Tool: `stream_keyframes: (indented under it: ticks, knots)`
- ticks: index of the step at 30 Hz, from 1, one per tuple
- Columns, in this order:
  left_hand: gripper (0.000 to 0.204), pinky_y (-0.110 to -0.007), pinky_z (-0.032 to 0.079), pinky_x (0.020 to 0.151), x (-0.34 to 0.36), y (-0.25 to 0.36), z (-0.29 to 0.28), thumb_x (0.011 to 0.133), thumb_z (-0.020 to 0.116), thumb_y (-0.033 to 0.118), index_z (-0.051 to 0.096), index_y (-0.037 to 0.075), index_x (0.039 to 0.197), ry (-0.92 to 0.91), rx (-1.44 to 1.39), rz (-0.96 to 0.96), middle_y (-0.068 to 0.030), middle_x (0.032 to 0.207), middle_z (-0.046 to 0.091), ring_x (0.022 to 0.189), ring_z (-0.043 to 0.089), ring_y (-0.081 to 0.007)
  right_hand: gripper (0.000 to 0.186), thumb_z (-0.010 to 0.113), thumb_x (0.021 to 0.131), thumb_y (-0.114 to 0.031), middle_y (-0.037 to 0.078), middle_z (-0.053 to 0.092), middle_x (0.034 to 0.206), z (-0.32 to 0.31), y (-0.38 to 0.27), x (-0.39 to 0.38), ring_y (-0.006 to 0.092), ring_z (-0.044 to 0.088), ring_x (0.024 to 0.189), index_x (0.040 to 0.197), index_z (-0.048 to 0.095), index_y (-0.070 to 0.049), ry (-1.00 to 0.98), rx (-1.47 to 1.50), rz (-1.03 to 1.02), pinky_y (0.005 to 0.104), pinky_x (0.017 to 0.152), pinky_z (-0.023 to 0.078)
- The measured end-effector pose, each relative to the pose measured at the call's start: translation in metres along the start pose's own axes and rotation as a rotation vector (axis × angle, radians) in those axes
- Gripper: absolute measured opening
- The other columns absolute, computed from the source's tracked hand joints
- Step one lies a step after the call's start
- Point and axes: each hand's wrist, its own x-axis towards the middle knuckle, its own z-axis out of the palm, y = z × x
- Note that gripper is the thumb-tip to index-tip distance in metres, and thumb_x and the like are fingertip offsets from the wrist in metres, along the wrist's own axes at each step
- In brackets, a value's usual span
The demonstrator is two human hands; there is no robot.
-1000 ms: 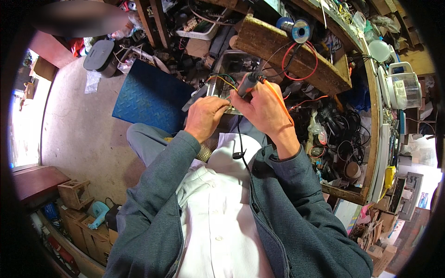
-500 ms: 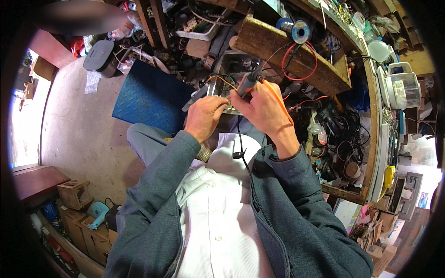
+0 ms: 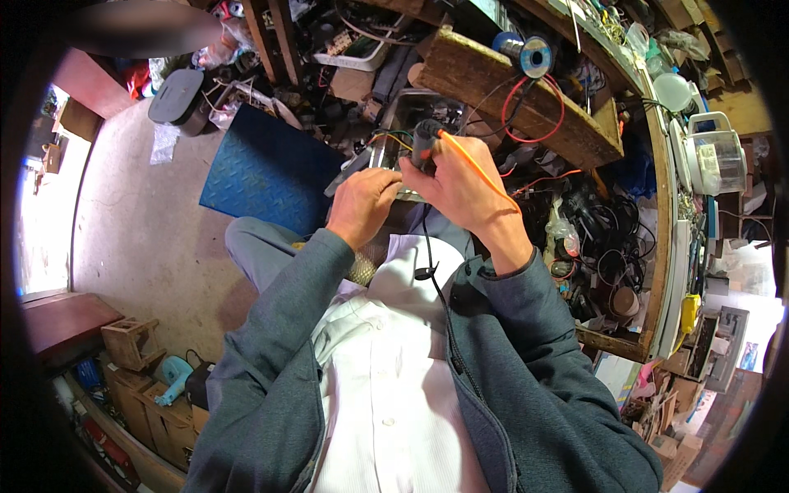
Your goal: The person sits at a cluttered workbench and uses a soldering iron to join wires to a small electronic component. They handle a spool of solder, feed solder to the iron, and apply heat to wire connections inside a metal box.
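While left hand (image 3: pixel 362 205) steadies metal frame (image 3: pixel 394 131), right hand (image 3: pixel 460 185) grips black cylinder (image 3: pixel 425 140).

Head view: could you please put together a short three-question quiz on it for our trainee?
1. True or false: the right hand grips a dark cylindrical part.
2. The mat on the floor is: A red, B blue, C white.
3. Fill in: the left hand steadies a ____ metal chassis.

Key: 1 true. 2 B. 3 shiny; its exact kind cannot be told. An orange wire crosses the right hand.
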Motion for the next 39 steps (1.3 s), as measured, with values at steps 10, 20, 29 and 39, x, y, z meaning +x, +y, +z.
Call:
stream_keyframes:
  ticks: [10, 20, 29, 39]
  knots:
    - [0.015, -0.044, 0.05, 0.08, 0.001, -0.011, 0.006, 0.092, 0.061, 0.008, 0.07, 0.002, 0.102, 0.023, -0.198, 0.022, -0.0167, 0.093, 0.069, 0.088, 0.064, -0.0379, 0.027, 0.074, 0.082, -0.024, 0.022, 0.061, 0.065, 0.003, -0.004, 0.015, 0.0415, 0.063, 0.063, 0.081, 0.064, 0.001, -0.024, 0.015, -0.008, 0.0433, 0.058, 0.051]
    - [0.014, -0.044, 0.049, 0.08, 0.0, -0.012, 0.007, 0.091, 0.062, 0.008, 0.071, 0.003, 0.1, 0.017, -0.186, 0.046, -0.0166, 0.091, 0.068, 0.088, 0.064, -0.0374, 0.024, 0.073, 0.082, -0.023, 0.02, 0.063, 0.066, 0.0, -0.006, 0.015, 0.0402, 0.065, 0.063, 0.084, 0.064, -0.001, -0.08, -0.02, 0.033, 0.0438, 0.058, 0.051]
    - [0.014, -0.044, 0.05, 0.081, 0.0, -0.011, 0.006, 0.092, 0.062, 0.009, 0.072, 0.003, 0.1, 0.008, -0.183, 0.013, -0.0158, 0.092, 0.069, 0.088, 0.064, -0.0369, 0.028, 0.074, 0.082, -0.024, 0.021, 0.061, 0.063, -0.001, -0.006, 0.016, 0.0418, 0.063, 0.062, 0.079, 0.063, 0.002, -0.06, -0.017, 0.026, 0.0439, 0.058, 0.05]
    - [0.014, -0.043, 0.05, 0.081, 0.0, -0.015, 0.011, 0.092, 0.062, 0.009, 0.072, 0.003, 0.099, 0.027, -0.195, 0.025, -0.0158, 0.091, 0.069, 0.088, 0.065, -0.0368, 0.029, 0.075, 0.082, -0.024, 0.02, 0.06, 0.062, 0.0, -0.005, 0.015, 0.0408, 0.064, 0.062, 0.078, 0.063, 0.001, -0.054, -0.01, 0.041, 0.0434, 0.058, 0.051]
